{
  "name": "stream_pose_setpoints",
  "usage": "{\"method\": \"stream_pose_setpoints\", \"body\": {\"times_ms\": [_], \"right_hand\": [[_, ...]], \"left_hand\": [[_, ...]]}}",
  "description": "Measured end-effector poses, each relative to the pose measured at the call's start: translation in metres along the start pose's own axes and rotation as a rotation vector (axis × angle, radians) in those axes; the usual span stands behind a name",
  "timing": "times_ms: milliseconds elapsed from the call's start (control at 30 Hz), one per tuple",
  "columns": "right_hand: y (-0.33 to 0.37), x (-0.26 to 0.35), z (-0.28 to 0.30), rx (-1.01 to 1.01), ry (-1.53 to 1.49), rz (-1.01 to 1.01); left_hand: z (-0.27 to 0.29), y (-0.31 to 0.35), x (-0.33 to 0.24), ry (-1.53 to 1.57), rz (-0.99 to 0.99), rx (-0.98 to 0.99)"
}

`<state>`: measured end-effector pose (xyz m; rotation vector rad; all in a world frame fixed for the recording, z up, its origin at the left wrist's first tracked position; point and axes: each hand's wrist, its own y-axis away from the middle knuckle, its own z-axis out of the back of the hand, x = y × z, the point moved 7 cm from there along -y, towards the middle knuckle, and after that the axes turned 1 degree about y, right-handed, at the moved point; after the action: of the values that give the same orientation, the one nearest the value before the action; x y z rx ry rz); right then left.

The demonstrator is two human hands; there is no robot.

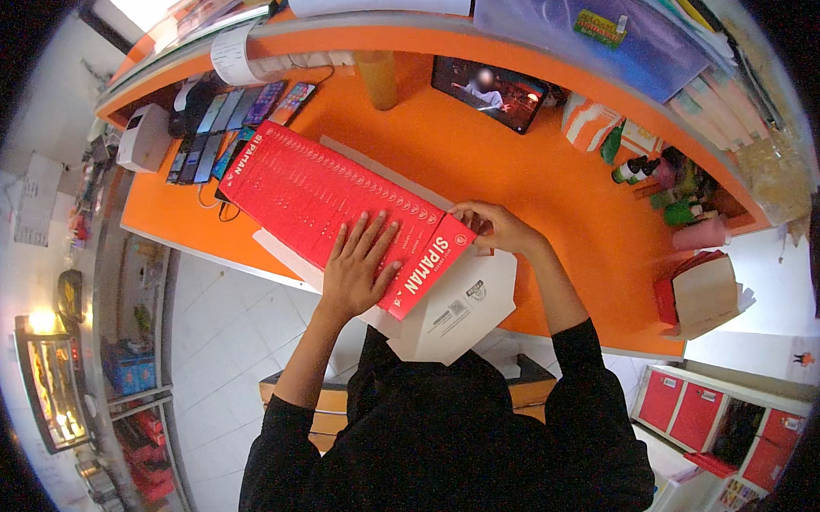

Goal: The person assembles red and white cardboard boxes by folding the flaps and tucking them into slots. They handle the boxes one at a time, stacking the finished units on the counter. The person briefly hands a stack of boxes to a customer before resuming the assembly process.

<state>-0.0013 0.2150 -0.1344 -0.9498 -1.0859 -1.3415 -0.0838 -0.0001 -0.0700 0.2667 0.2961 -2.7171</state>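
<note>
A long red cardboard box blank (313, 192) with white printing lies slantwise over the orange desk's near edge. White panels (461, 304) of the same card stick out below and behind it. My left hand (361, 267) lies flat on the red face, fingers stretched out and apart, near the crease by the end flap. At the flap's far right corner, my right hand (495, 228) has its thumb and fingers closed on the card's edge. Part of those fingertips is hidden by the card.
Several phones (233, 109) stand at the desk's back left beside a white device (144, 139). A tablet (487, 89) leans at the back, right of a yellowish cup (377, 81). Small bottles (637, 169) crowd the right side. An orange shelf (330, 38) arches over the desk's far side.
</note>
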Motion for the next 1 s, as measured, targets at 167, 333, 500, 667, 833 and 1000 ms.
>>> {"method": "stream_pose_setpoints", "body": {"times_ms": [167,333,500,667,833,1000], "right_hand": [[0.001,-0.002,-0.001,-0.005,-0.021,0.005],[0.004,-0.005,-0.002,-0.010,-0.082,0.019],[0.008,0.003,-0.003,0.006,-0.065,-0.021],[0.011,0.011,-0.005,-0.003,-0.081,-0.052],[0.008,-0.003,-0.001,0.057,-0.107,-0.076],[0.000,0.000,0.000,0.126,-0.034,-0.061]], "left_hand": [[-0.001,-0.001,0.000,-0.003,0.010,0.002],[-0.001,-0.002,0.001,-0.007,0.017,0.008],[-0.001,-0.001,0.001,-0.001,0.006,-0.002],[0.000,-0.001,0.001,0.004,0.012,-0.008],[-0.001,-0.003,0.002,0.005,0.011,-0.003],[0.000,-0.002,0.001,-0.004,0.020,-0.001]]}}
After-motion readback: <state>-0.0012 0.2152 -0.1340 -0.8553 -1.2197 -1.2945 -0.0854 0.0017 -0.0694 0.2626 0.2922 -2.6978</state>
